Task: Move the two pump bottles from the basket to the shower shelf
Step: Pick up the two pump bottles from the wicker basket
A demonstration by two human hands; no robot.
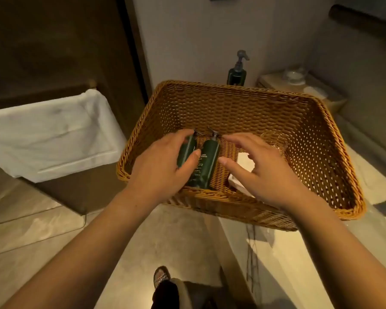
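Two pump bottles (198,161) are lying side by side in the basket (243,103), pumps pointing away, the left hand (163,166) curling around one, the right hand (263,172) hovering open, empty, beside the other.

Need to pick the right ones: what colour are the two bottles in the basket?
Dark green bottles, clearest in the head view.
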